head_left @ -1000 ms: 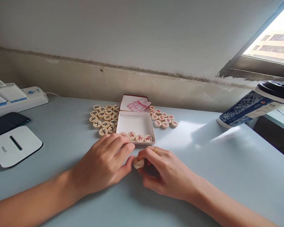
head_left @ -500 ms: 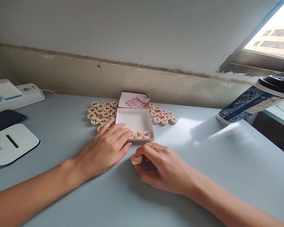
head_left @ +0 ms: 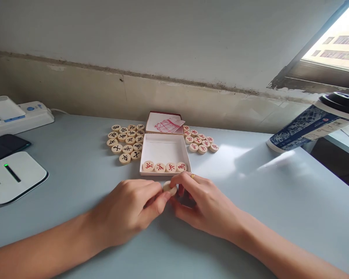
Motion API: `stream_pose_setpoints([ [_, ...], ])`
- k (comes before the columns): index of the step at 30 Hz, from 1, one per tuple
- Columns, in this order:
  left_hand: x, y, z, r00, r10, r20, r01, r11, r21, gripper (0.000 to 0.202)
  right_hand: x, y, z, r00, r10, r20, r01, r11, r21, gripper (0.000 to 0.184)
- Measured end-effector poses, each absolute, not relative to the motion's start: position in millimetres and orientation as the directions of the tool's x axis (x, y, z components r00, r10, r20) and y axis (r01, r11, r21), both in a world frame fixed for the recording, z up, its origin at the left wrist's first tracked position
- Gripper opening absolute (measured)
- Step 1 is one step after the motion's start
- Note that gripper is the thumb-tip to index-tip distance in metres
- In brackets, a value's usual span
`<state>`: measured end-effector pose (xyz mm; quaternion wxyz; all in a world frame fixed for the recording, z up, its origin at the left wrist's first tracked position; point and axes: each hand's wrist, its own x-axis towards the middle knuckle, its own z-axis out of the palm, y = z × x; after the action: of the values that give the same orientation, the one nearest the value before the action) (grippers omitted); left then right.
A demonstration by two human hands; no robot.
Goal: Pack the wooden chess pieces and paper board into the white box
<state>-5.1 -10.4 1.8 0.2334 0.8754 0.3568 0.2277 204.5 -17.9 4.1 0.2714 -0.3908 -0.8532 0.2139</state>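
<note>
Between both my hands is one round Chinese chess piece [head_left: 169, 187], its visible top blank. My right hand [head_left: 205, 203], a ring on one finger, pinches it from the right. From the left, my left hand [head_left: 133, 207] closes thumb and fingers on its near-left edge. Just beyond them lies an open white box [head_left: 164, 149], with several red-marked pieces [head_left: 159, 167] in a row along its near wall. Black-marked pieces [head_left: 127, 149] are grouped left of the box, red-marked pieces [head_left: 203, 149] to its right.
Behind the box sits its lid [head_left: 155, 117] with a folded red-lined sheet [head_left: 170, 124]. A power strip [head_left: 37, 116], a dark phone [head_left: 6, 147] and a white device [head_left: 20, 176] are at left. At right stands a blue lidded cup [head_left: 302, 126], near the table edge.
My left hand has moved from the box's near-left corner down to the piece and closed on it. The row inside the box now shows fully. My right hand keeps its pinch, shifted slightly.
</note>
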Motion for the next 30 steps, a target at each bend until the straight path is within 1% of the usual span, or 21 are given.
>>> stream_pose_setpoints([
  [3,-5.3,-6.9,2.5,0.586,0.805,0.092,0.563,-0.486,0.668,0.038,206.1,-17.2,2.1,-0.539,0.774,0.332,0.502,0.612,-0.611,0.031],
  [5,-5.8,-4.9,3.8,0.559,0.829,0.024,0.561,-0.399,0.725,0.033,206.8,-17.4,0.9,-0.552,0.759,0.345,0.466,0.624,-0.628,0.029],
  [8,-6.1,-2.6,5.8,0.568,0.823,-0.028,0.487,-0.309,0.817,0.026,206.4,-18.0,0.5,-0.542,0.767,0.344,0.455,0.612,-0.647,0.028],
  [11,-5.9,-0.2,6.0,0.565,0.824,-0.046,0.433,-0.249,0.866,0.025,204.5,-17.7,2.9,-0.499,0.82,0.281,0.434,0.517,-0.738,0.027],
  [13,-5.7,1.2,5.1,0.544,0.838,-0.048,0.424,-0.225,0.878,0.025,203.3,-16.9,5.5,-0.482,0.849,0.216,0.422,0.441,-0.792,0.017],
  [15,-5.6,2.1,4.1,0.529,0.848,-0.038,0.414,-0.219,0.884,0.026,202.9,-16.2,8.0,-0.462,0.869,0.179,0.431,0.397,-0.81,0.008],
  [17,-6.0,2.5,3.7,0.521,0.853,-0.035,0.412,-0.216,0.885,0.025,203.1,-16.0,9.6,-0.449,0.877,0.17,0.431,0.379,-0.819,0.005],
  [20,-7.5,2.5,5.0,0.511,0.856,-0.077,0.435,-0.18,0.882,0.028,203.9,-16.6,10.1,-0.436,0.878,0.197,0.419,0.392,-0.819,0.005],
  [23,-8.9,2.4,8.1,0.531,0.84,-0.113,0.454,-0.169,0.875,0.034,204.4,-16.8,8.3,-0.417,0.864,0.282,0.454,0.467,-0.759,0.008],
  [26,-8.9,2.3,10.7,0.577,0.813,-0.086,0.447,-0.226,0.866,0.037,204.3,-16.7,5.3,-0.43,0.838,0.335,0.47,0.525,-0.709,0.011],
  [30,-7.8,2.4,11.4,0.608,0.793,-0.029,0.426,-0.295,0.855,0.032,204.8,-17.3,1.3,-0.48,0.824,0.301,0.428,0.519,-0.739,0.017],
])
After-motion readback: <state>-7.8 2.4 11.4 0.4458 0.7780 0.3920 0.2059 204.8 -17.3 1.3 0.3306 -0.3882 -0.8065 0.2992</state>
